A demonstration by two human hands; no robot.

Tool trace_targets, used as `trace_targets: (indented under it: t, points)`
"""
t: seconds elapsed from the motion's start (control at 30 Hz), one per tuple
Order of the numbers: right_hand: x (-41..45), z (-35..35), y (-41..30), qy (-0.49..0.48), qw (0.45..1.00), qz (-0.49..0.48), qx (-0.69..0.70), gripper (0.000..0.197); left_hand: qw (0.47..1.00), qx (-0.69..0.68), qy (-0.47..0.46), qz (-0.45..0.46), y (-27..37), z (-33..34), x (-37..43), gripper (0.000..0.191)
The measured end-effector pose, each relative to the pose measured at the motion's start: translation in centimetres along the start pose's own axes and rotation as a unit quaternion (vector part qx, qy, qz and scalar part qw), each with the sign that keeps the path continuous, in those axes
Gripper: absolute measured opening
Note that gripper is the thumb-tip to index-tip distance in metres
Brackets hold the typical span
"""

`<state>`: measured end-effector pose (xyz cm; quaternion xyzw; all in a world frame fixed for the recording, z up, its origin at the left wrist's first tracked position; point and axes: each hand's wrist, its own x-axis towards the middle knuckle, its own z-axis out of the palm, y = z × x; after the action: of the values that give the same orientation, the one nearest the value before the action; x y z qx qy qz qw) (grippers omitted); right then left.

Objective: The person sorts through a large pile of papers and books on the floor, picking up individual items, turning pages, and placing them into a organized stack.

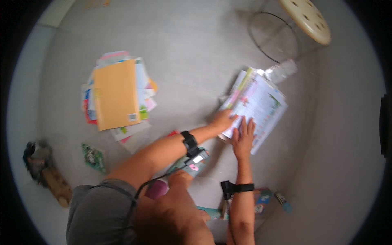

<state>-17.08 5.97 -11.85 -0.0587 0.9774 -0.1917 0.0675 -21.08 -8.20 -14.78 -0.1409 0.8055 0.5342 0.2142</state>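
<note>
My left hand [224,121] is at the lower left edge of a stack of papers and booklets [260,107] on the floor, thumb over the top sheet. Its other fingers are partly hidden at the edge. My right hand [244,139] lies palm down on the lower part of the same stack, fingers apart. The top sheet is white with printed text and coloured pictures; blur hides the detail. A clear plastic packet [281,72] pokes out at the stack's upper right. Both wrists wear black straps with small devices [197,157] and cables.
A second pile, topped by a tan paper envelope [116,95], lies at the left. Near it are a green patterned packet [93,157] and a brown cardboard piece [56,186]. A cream stool [306,20] stands upper right by the wall. Small items [263,200] lie near my right forearm.
</note>
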Motion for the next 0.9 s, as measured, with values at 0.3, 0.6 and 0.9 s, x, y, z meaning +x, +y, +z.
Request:
trace_targets:
  t: [0.3,0.6,0.9]
  points:
    - [0.2,0.6,-0.2,-0.097,0.994,-0.006,-0.051,0.066,0.859,0.209,0.467,-0.006,-12.3,-24.6,-8.0,0.036]
    - [0.1,0.5,0.1,-0.100,0.994,0.005,-0.047,0.069,0.821,0.275,0.402,-0.299,-24.5,-38.5,-20.2,0.065]
    - [-0.1,-2.3,-1.5,-0.072,0.990,-0.037,0.112,0.076,0.855,0.319,0.408,-0.029,-4.6,-31.3,-18.0,0.033]
